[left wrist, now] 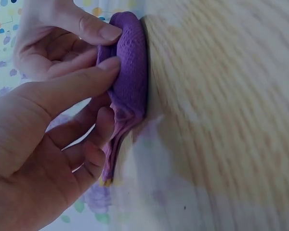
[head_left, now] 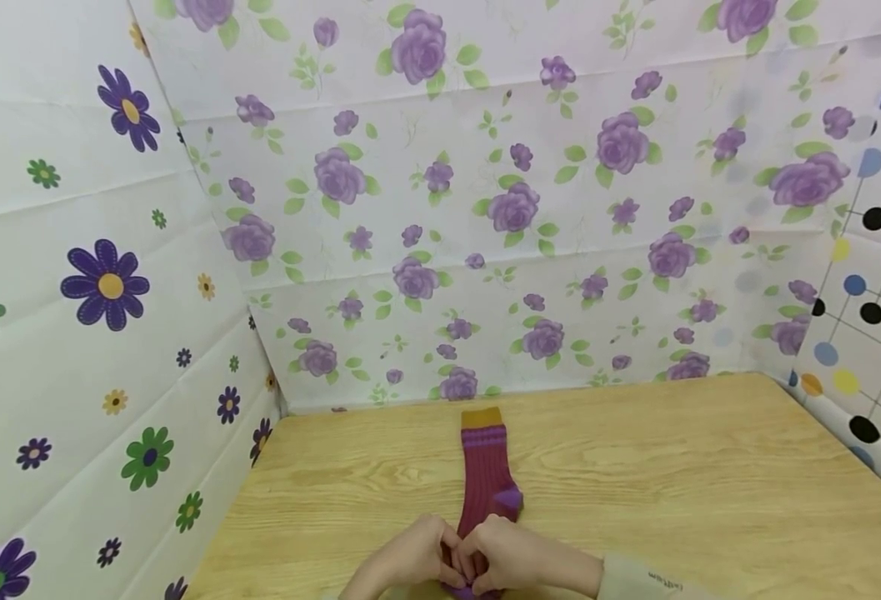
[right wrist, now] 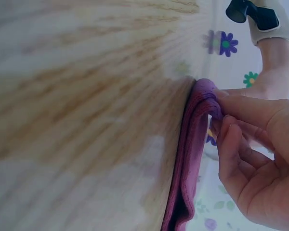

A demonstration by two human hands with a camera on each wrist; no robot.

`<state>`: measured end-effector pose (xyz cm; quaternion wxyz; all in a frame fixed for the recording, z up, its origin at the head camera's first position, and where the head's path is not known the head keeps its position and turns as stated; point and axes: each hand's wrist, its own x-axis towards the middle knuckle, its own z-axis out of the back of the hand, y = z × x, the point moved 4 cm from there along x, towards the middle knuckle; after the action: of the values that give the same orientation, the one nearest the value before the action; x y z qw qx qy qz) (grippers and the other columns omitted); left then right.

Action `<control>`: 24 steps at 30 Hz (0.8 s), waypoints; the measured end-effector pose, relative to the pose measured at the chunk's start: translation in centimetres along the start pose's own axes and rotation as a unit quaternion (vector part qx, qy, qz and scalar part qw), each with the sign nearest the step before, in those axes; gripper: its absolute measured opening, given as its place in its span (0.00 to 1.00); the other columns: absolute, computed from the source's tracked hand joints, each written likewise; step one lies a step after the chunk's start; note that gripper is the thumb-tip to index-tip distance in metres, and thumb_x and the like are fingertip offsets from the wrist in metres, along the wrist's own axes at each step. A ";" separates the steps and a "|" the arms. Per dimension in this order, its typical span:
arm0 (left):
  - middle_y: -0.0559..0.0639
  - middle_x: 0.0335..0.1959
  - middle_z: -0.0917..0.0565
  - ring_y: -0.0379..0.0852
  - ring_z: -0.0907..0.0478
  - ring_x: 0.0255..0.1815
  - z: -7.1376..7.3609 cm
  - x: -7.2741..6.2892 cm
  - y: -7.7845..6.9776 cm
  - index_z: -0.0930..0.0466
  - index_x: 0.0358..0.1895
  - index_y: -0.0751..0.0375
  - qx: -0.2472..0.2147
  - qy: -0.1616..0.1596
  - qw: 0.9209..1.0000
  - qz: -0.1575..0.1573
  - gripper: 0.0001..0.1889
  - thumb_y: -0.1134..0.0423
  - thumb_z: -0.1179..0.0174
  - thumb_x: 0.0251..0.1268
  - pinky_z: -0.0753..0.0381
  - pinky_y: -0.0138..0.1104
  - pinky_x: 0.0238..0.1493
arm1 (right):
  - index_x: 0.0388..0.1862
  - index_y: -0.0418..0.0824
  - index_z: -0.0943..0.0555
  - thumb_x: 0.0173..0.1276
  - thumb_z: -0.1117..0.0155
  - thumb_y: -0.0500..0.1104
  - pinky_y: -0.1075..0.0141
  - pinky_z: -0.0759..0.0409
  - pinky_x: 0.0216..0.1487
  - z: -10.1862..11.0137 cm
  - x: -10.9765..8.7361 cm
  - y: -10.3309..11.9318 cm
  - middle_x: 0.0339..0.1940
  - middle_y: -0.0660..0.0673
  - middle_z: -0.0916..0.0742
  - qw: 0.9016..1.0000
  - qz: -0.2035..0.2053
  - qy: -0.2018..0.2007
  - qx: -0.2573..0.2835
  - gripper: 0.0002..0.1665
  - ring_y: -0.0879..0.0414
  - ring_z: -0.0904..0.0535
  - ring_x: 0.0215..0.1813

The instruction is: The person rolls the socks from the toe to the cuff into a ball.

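Observation:
A maroon ribbed sock point(head_left: 485, 471) with a mustard cuff and purple heel lies flat on the wooden table, its cuff pointing away. Both hands are at its purple toe end, close to the table's near side. My left hand point(head_left: 417, 552) pinches the toe between thumb and fingers; in the left wrist view the purple toe point(left wrist: 132, 62) curls up and over. Beside it, my right hand point(head_left: 513, 557) pinches the same toe edge. From the right wrist view, the sock point(right wrist: 190, 144) shows as stacked layers, with the right fingers point(right wrist: 231, 139) gripping the folded tip.
The wooden table point(head_left: 673, 467) stretches to both sides of the sock. Behind it hangs a sheet with purple roses point(head_left: 515, 208), with a daisy-print sheet point(head_left: 110, 287) at left and a dotted sheet point(head_left: 871, 312) at right.

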<state>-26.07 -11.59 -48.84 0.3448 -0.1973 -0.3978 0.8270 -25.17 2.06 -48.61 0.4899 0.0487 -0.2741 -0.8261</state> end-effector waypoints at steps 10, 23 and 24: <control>0.37 0.26 0.15 0.22 0.27 0.24 0.0 -0.1 -0.7 0.12 0.30 0.55 0.128 0.021 0.991 -0.027 0.06 0.62 0.26 0.49 0.24 0.21 0.26 | 0.19 0.45 0.22 0.53 0.28 0.36 0.86 0.41 0.20 0.1 0.0 0.7 0.14 0.61 0.28 0.997 0.056 0.021 -0.051 0.11 0.80 0.44 0.19; 0.32 0.24 0.19 0.23 0.34 0.20 -0.6 0.2 -0.9 0.15 0.34 0.51 0.194 0.038 0.980 -0.015 0.08 0.60 0.26 0.50 0.28 0.20 0.21 | 0.19 0.48 0.24 0.66 0.37 0.56 0.79 0.47 0.16 0.0 -0.4 1.4 0.13 0.62 0.37 0.995 0.047 0.040 -0.081 0.20 0.73 0.49 0.16; 0.32 0.23 0.20 0.23 0.34 0.19 -0.6 0.2 -1.0 0.15 0.33 0.51 0.186 0.036 0.982 -0.011 0.08 0.60 0.27 0.50 0.28 0.20 0.21 | 0.19 0.47 0.24 0.66 0.37 0.56 0.79 0.47 0.16 0.0 -0.5 1.4 0.14 0.62 0.37 0.995 0.050 0.036 -0.082 0.20 0.73 0.50 0.16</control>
<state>-25.48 -10.74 -48.43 0.3983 -0.1549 -0.2264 0.8753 -23.82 1.91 -48.04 0.5426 0.0244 -0.1896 -0.8179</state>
